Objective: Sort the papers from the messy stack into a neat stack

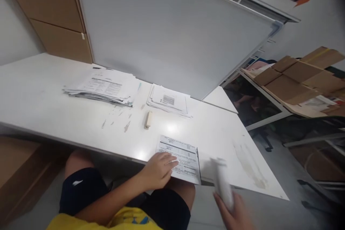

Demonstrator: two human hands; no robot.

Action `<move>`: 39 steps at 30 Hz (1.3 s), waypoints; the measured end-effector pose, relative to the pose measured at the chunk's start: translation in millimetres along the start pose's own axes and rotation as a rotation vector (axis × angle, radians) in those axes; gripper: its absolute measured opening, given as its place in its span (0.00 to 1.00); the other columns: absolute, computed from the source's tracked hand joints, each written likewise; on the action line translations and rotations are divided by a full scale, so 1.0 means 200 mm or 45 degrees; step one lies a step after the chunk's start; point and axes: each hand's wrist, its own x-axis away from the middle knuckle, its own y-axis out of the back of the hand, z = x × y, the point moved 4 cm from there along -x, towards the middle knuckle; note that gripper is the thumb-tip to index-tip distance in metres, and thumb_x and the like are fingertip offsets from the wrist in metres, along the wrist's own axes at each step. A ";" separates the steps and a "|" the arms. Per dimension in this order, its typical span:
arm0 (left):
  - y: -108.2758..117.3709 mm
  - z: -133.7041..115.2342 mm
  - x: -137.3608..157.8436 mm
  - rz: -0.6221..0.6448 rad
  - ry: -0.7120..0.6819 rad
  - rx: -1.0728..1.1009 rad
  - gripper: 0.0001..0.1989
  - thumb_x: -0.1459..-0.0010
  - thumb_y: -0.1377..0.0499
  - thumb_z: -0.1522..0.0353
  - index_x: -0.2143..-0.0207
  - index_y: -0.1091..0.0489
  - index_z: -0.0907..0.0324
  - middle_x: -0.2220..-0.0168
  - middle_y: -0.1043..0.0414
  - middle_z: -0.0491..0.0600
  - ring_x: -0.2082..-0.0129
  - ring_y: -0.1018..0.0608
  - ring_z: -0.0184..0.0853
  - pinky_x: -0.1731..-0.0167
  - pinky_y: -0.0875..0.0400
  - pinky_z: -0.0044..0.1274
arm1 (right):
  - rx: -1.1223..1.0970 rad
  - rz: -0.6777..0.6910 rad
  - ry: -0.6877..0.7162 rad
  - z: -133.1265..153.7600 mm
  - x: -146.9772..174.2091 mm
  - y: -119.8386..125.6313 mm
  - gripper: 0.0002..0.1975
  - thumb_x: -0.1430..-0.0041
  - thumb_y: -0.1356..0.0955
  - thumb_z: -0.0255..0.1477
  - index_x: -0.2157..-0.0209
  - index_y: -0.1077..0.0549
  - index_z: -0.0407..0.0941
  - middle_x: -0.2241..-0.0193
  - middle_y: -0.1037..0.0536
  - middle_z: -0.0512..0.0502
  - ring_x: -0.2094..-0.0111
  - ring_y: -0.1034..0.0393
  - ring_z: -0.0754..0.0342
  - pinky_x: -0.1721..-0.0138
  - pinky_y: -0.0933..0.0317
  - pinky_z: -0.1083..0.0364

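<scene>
My left hand (pixel 159 170) lies over the left part of a printed sheet (pixel 185 161) at the table's front edge, fingers stretched out on the paper. To the right of the sheet, my right hand (pixel 234 212) is wrapped round a long white stapler (pixel 223 183), smeared by motion and tilted with its far end over the table edge. Behind the sheet lies a small beige block-like object (pixel 148 120) with a dark detail at its near end; its kind is unclear.
The white table (pixel 215 129) carries a thick stack of printed papers (pixel 105 86) and a smaller stack (pixel 169 100). A grey-white panel (pixel 167 36) stands behind them. Cardboard boxes (pixel 59 18) rise at the back left; more cardboard (pixel 291 79) lies on a right-hand table.
</scene>
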 end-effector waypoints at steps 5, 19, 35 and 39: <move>0.00 0.02 0.08 0.258 0.059 -0.198 0.23 0.39 0.43 0.69 0.41 0.34 0.64 0.39 0.33 0.62 0.36 0.36 0.51 0.39 0.39 0.41 | -0.053 0.100 0.375 0.57 -0.28 -0.27 0.26 0.38 0.37 0.46 0.47 0.34 0.41 0.48 0.30 0.29 0.46 0.32 0.35 0.50 0.33 0.39; 0.08 0.10 0.31 0.106 -0.043 -0.146 0.40 0.40 0.49 0.78 0.29 0.62 0.59 0.32 0.47 0.64 0.31 0.42 0.48 0.37 0.38 0.44 | 0.174 0.057 0.566 0.75 -0.09 -0.40 0.32 0.42 0.35 0.31 0.36 0.43 0.46 0.47 0.30 0.33 0.48 0.34 0.37 0.50 0.37 0.42; 0.09 0.07 0.33 0.244 0.184 -0.186 0.41 0.50 0.45 0.82 0.33 0.43 0.56 0.29 0.53 0.59 0.28 0.58 0.54 0.36 0.45 0.51 | 0.049 -0.216 0.730 0.75 -0.02 -0.40 0.38 0.45 0.40 0.17 0.33 0.45 0.49 0.63 0.24 0.42 0.58 0.29 0.43 0.48 0.35 0.41; 0.11 0.02 0.27 0.313 0.233 -0.059 0.40 0.49 0.46 0.82 0.33 0.43 0.56 0.28 0.57 0.57 0.27 0.63 0.53 0.33 0.52 0.50 | 0.107 -0.229 0.653 0.71 -0.02 -0.40 0.39 0.44 0.41 0.16 0.31 0.49 0.48 0.46 0.25 0.39 0.44 0.31 0.42 0.39 0.43 0.38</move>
